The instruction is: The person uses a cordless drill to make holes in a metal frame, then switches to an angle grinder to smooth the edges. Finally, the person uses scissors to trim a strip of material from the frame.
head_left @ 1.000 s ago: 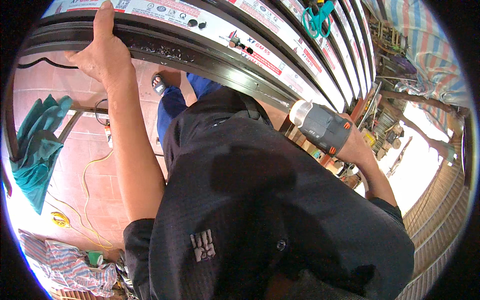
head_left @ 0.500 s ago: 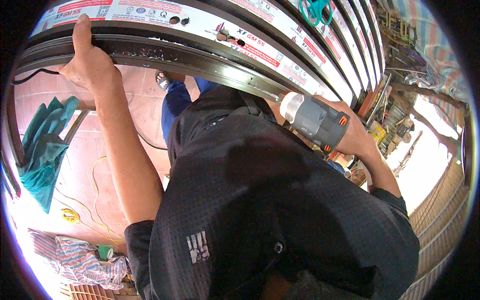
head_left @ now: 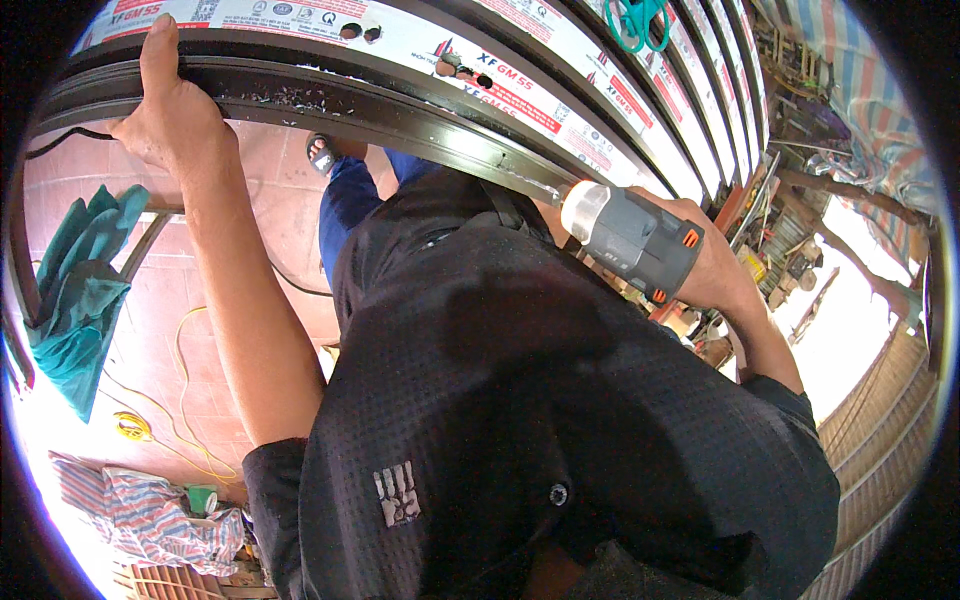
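Observation:
My left hand (head_left: 185, 125) grips a dark brown metal profile (head_left: 370, 115) near its left end, thumb laid over the top and fingers hidden behind it. Small pale shavings are scattered along the profile. In my right hand (head_left: 715, 255) is a grey and black cordless drill (head_left: 640, 243) with orange accents, its front end pointing left. The drill's bit (head_left: 540, 188) meets the profile's near face or comes very close to it; contact cannot be made out. My right fingers are mostly behind the drill's body.
Beyond the profile lie several profiles in white and red printed film (head_left: 590, 150), some with drilled holes. Teal-handled scissors (head_left: 637, 25) rest on them. Teal cloth (head_left: 85, 290) hangs at left. A yellow cord (head_left: 133, 426) lies on the tiled floor near a striped sheet (head_left: 165, 520).
Both hands keep their holds, and the drill stays at nearly the same spot on the profile. The floor and the teal cloth appear shifted slightly in the view.

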Demonstrator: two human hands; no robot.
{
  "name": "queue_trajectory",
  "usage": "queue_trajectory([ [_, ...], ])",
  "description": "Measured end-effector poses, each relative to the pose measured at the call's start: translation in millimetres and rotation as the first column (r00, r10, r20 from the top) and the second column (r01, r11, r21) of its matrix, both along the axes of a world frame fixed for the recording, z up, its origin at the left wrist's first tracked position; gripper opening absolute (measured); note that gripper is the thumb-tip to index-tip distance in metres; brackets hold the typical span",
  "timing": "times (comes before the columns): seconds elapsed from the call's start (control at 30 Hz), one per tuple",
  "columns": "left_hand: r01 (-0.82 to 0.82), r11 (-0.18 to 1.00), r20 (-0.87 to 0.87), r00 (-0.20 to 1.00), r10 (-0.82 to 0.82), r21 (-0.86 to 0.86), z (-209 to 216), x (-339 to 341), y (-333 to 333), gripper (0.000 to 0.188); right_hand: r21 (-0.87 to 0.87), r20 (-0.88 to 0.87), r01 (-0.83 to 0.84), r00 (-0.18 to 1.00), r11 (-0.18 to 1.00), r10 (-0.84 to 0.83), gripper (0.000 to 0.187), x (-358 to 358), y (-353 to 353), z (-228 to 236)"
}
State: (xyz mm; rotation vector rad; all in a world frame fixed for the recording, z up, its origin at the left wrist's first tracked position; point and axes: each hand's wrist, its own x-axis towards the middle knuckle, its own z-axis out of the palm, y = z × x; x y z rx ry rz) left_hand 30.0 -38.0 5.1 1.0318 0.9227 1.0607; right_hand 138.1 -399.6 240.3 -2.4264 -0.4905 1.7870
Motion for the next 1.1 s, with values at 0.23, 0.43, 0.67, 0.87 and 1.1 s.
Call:
queue_trajectory([
  [0.23, 0.045, 0.999, -0.013, 0.999, -0.046, -0.017, 5, -1, 1, 0.050, 0.004, -0.009, 0.031, 0.999, 0.999, -0.031, 0.084, -1, 3, 1],
  [0.43, 0.026, 0.999, -0.022, 0.999, -0.027, -0.037, 4, -2, 2, 0.050, -0.032, -0.020, -0.010, 1.000, 0.999, 0.009, 0.081, 2, 4, 2],
  [0.67, 0.034, 0.999, -0.016, 0.999, -0.034, -0.013, 3, -1, 2, 0.047, 0.136, 0.049, -0.096, 0.995, 0.986, 0.090, 0.063, 3, 0, -9],
  [0.87, 0.019, 1.000, -0.019, 1.000, -0.020, -0.021, 3, -1, -1, 0.045, 0.076, 0.086, -0.212, 0.975, 0.974, 0.205, 0.039, 7, 13, -9],
  [1.1, 0.003, 0.999, -0.041, 0.999, -0.005, -0.049, -2, -1, 2, 0.037, 0.003, 0.132, -0.314, 0.941, 0.949, 0.311, 0.029, 5, 23, -5],
])
